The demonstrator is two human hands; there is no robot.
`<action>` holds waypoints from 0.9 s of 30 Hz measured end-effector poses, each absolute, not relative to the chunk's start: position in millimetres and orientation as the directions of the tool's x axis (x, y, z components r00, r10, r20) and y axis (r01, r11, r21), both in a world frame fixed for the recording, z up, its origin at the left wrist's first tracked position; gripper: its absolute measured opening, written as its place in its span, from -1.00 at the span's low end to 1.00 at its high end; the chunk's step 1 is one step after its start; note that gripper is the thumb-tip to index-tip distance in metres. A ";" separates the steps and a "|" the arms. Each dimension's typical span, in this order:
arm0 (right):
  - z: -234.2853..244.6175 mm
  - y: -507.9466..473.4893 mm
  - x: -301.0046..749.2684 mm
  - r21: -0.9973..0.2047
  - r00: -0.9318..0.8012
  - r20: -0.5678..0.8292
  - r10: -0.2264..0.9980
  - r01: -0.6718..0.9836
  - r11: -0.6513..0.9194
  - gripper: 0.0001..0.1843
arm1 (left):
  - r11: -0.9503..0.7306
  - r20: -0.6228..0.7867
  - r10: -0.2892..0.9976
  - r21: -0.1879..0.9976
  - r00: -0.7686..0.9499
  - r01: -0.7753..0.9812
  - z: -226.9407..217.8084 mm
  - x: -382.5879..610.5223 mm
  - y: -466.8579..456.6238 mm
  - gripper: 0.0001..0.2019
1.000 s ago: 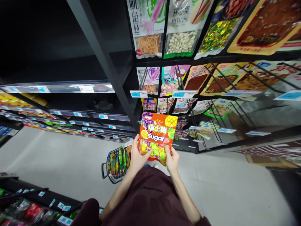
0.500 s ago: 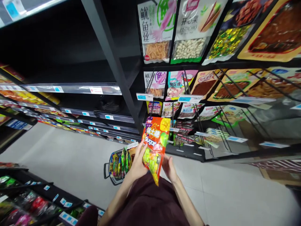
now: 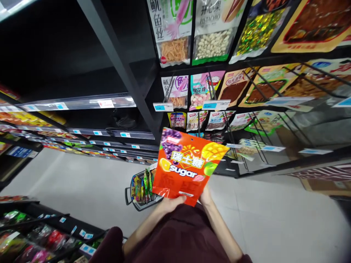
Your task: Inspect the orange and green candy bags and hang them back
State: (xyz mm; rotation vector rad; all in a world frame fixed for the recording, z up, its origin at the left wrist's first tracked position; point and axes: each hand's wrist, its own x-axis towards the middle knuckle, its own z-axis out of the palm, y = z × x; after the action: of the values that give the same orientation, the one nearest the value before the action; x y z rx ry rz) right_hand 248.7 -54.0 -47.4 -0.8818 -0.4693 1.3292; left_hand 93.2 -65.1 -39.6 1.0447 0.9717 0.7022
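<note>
An orange-red candy bag [image 3: 186, 182] with fruit pictures and the word "sugar" is held up before me, its printed face toward my head. My left hand [image 3: 172, 204] grips the bottom edge, thumb on the front and fingers mostly hidden beneath. At the lower right corner my right hand [image 3: 206, 196] holds the edge, its fingers largely hidden behind the bag. Below and to the left, a dark shopping basket [image 3: 139, 209] with a handle stands on the floor, with several colourful snack packs [image 3: 142, 187] standing in it, partly covered by the candy bag.
Ahead, a black rack carries hanging pouches, among them pistachios [image 3: 212, 44] and squid shreds [image 3: 174, 51]. Metal hooks with price tags [image 3: 216, 105] stick out toward me. Dark shelves [image 3: 68, 100] run along the left. Bins of wrapped sweets [image 3: 56, 238] stand at the lower left.
The candy bag has turned from a slanted side view to face me and appears larger. My left hand has shifted to its bottom edge, and my right hand has come onto its lower right corner.
</note>
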 end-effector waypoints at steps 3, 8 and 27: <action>-37.2 -57.5 249.2 -0.614 0.218 -0.299 0.929 -0.790 -0.012 -0.39 | 0.237 -0.268 0.804 0.963 0.531 0.126 -29.0 92.4 -69.4 -0.49; -24.9 -55.6 253.7 -0.509 0.200 -0.285 0.937 -0.860 0.029 -0.24 | 0.076 -0.199 0.764 0.972 0.614 0.221 -13.8 100.9 -70.2 -0.49; -33.5 -50.0 252.1 -0.572 0.236 -0.350 0.906 -0.820 -0.007 -0.67 | 0.100 -0.211 0.802 0.970 0.559 0.224 -20.9 94.5 -66.4 -0.56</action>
State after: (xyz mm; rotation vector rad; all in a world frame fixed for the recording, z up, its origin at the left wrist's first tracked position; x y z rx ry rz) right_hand 252.1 -50.0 -33.5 -0.7888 -0.1354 1.3688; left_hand 94.5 -66.4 -20.9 1.4468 0.9377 0.5369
